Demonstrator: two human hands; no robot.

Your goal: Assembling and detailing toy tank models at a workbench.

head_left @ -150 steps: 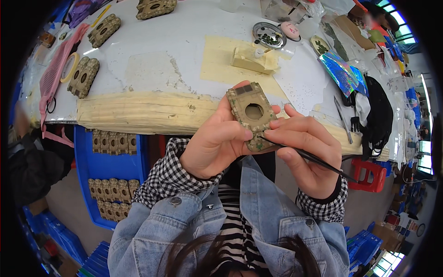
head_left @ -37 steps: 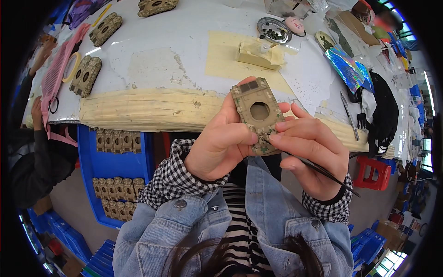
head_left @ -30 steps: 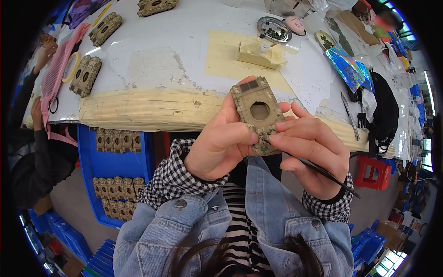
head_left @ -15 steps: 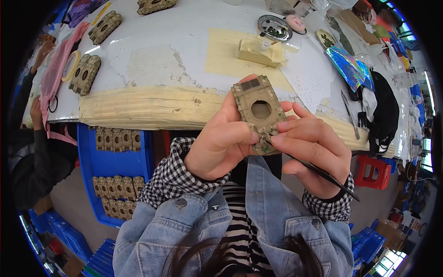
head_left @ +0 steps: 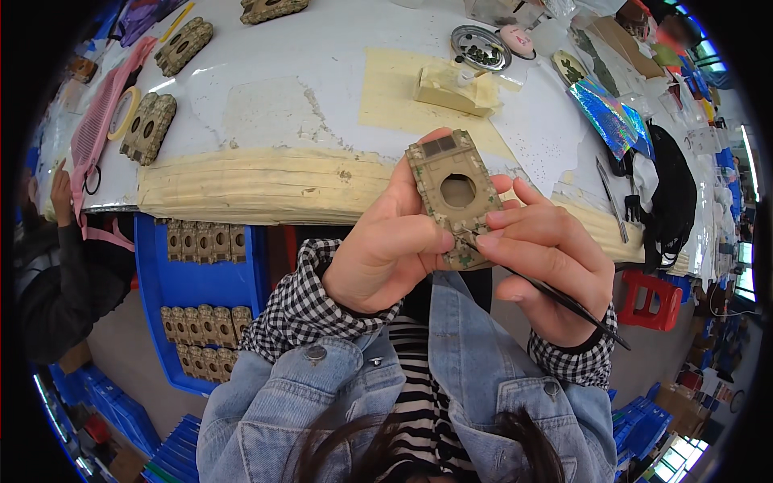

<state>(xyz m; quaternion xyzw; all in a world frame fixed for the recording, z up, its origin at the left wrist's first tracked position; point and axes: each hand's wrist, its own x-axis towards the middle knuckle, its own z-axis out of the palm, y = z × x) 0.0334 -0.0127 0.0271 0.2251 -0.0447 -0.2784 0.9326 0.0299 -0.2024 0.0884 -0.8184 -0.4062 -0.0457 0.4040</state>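
Note:
My left hand [head_left: 385, 249] is closed round the left side of a tan camouflage model tank hull [head_left: 465, 165], its thumb lying near the lower end. The hull is tilted, with a round hole in its top and dark panels at its far end. In my right hand [head_left: 555, 262] is a pair of black tweezers [head_left: 576, 306], pinched between thumb and fingers. Their tips reach the lower end of the hull, close to my left thumb. Whether the tips grip a small part is too small to tell. My right fingertips rest along the hull's right edge.
A blue tray [head_left: 201, 284] at lower left holds rows of similar hulls. More hulls [head_left: 148, 129] stand on the table's left. Beyond my hands are a tape-covered block [head_left: 456, 90] and a round dish [head_left: 481, 47] of small dark parts. Silver tweezers [head_left: 612, 201] lie right. Another person's hand [head_left: 61, 193] is far left.
My hands and the hull have barely moved; the tweezers have shifted very slightly. At far left, the other person's upper hand has left the table and the arm has drawn back.

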